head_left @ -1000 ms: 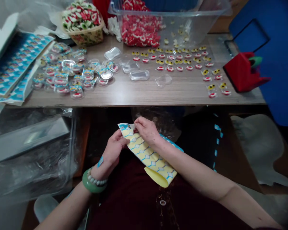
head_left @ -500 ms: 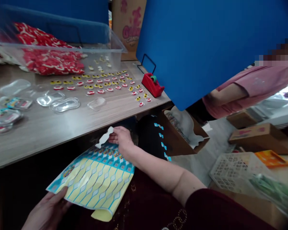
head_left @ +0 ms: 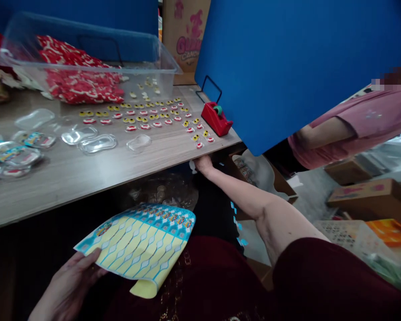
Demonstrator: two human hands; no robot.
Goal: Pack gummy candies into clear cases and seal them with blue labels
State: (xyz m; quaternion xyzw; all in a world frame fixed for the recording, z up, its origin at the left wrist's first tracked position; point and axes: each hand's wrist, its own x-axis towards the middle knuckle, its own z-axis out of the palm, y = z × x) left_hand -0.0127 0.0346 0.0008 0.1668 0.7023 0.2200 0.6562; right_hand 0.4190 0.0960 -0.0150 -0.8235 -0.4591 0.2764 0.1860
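Note:
My left hand (head_left: 68, 283) holds the lower left corner of a blue and yellow sticker sheet (head_left: 140, 240) over my lap. Most of the sheet's cells are peeled to yellow backing; a few printed stickers remain along its far edge. My right hand (head_left: 203, 164) reaches up under the front edge of the wooden table (head_left: 70, 171), and its fingers pinch a small white piece, mostly hidden. Rows of small yellow and red candies (head_left: 147, 117) lie on the table above it.
Clear plastic shells (head_left: 98, 143) and filled packets (head_left: 16, 156) lie on the table's left. A clear tub (head_left: 87, 67) holds red candies. A red tape dispenser (head_left: 216, 118) stands by a blue divider (head_left: 287, 67). Another person in a pink shirt (head_left: 361, 125) sits right, among boxes.
My right hand peeled a white piece off the sheet and moved it up and right to the table's underside. The view swung right. My left hand now holds the sheet alone.

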